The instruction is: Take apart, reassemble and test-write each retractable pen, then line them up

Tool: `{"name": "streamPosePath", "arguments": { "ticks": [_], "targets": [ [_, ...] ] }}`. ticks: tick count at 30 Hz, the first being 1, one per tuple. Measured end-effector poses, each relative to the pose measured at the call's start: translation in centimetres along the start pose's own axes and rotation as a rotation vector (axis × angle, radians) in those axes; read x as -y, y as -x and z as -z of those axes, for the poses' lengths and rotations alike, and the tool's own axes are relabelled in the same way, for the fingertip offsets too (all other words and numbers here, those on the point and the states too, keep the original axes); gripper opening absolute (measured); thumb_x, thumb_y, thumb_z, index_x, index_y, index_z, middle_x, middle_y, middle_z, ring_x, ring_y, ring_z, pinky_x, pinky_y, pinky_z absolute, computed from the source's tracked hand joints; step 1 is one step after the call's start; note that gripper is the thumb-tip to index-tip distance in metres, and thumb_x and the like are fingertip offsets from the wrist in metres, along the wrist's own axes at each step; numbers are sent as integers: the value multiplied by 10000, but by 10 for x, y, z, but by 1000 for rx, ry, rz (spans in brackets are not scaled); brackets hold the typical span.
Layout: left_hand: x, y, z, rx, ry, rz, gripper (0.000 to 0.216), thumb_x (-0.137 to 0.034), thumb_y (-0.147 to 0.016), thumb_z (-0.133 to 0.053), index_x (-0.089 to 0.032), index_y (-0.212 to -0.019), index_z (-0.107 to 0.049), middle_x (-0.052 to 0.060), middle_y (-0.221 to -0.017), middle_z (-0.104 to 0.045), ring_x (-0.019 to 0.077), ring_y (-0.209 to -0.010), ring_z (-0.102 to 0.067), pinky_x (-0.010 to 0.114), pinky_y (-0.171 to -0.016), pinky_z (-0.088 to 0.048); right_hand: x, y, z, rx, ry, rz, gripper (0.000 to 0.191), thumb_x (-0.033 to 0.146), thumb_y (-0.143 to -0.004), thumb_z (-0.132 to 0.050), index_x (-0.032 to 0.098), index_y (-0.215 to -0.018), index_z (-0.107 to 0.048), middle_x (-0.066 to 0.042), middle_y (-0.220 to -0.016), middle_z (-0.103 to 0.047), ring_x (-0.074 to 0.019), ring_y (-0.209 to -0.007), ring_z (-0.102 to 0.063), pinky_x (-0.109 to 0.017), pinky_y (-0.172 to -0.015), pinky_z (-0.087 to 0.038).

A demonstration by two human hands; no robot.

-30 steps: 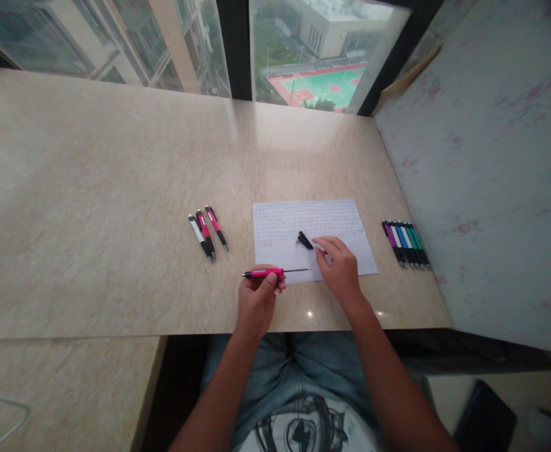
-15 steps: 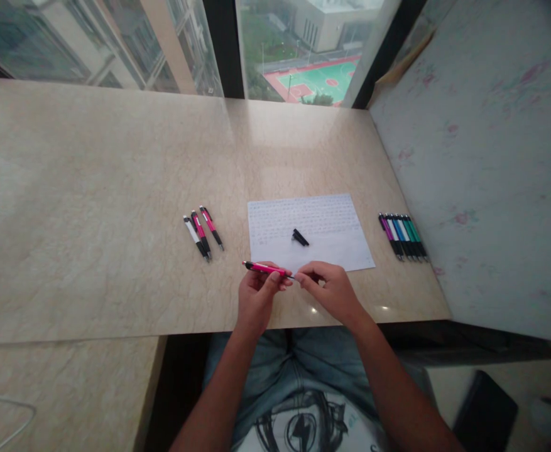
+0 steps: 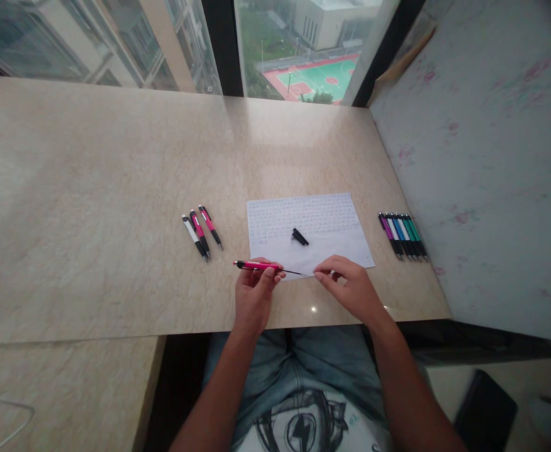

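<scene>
My left hand (image 3: 255, 290) grips a pink pen barrel (image 3: 255, 265), held level just above the table's front edge. A thin dark refill tip sticks out of it to the right. My right hand (image 3: 348, 285) hovers a short way right of that tip with thumb and forefinger pinched together; whatever they hold is too small to see. A small black pen nose piece (image 3: 300, 236) lies on a white written sheet of paper (image 3: 332, 216) just beyond both hands.
Three pens (image 3: 201, 227), white and pink, lie side by side left of the sheet. Several coloured pens (image 3: 402, 235) lie in a row at the right, near a pale wall. The marble table (image 3: 91, 188) runs to a window behind.
My right hand came back from the black piece on the sheet, met the pink pen's tip, then drew off to the right. The left hand tilted the pen and levelled it again.
</scene>
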State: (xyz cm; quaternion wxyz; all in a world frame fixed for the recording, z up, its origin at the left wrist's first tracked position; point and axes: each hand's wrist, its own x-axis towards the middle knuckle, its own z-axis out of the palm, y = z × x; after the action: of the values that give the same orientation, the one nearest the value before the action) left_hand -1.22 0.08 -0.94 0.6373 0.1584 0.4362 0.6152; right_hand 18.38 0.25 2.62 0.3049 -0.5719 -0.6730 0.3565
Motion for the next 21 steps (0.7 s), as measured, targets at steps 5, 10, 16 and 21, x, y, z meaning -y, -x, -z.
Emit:
{"name": "streamPosePath", "arguments": {
  "ticks": [5, 10, 16, 21],
  "targets": [
    [0, -1, 2, 31, 19, 31, 286, -257, -672, -850, -175, -873, -663, 23, -800, -735, 109, -692, -692, 201, -662, -552, -15, -33, -6, -210, 118, -67, 152, 279, -861, -600, 196, -847, -726, -59, -860, -734, -190, -760, -659, -303, -652, -498],
    [-1, 0, 3, 58, 14, 40, 266, -249, -696, -833, -173, -883, -661, 28, -810, -737, 110, -689, -693, 197, -652, -542, -17, -71, -23, -257, 382, -89, 181, 236, -857, -569, 175, -830, -737, -80, -820, -725, -200, -724, -634, -341, -730, -478],
    [0, 2, 3, 61, 25, 52, 260, -260, -700, -829, -175, -880, -661, 31, -803, -736, 113, -683, -690, 200, -643, -534, -25, -69, -28, -217, 412, -66, 227, 225, -876, -525, 191, -875, -750, -98, -879, -740, -220, -783, -656, -348, -754, -481],
    [1, 1, 5, 53, 13, 49, 258, -264, -709, -822, -178, -888, -657, 35, -819, -738, 119, -688, -691, 211, -639, -534, -24, -63, -26, -207, 302, -86, 225, 224, -859, -536, 195, -872, -759, -90, -908, -764, -225, -790, -680, -359, -764, -504]
  ]
}}
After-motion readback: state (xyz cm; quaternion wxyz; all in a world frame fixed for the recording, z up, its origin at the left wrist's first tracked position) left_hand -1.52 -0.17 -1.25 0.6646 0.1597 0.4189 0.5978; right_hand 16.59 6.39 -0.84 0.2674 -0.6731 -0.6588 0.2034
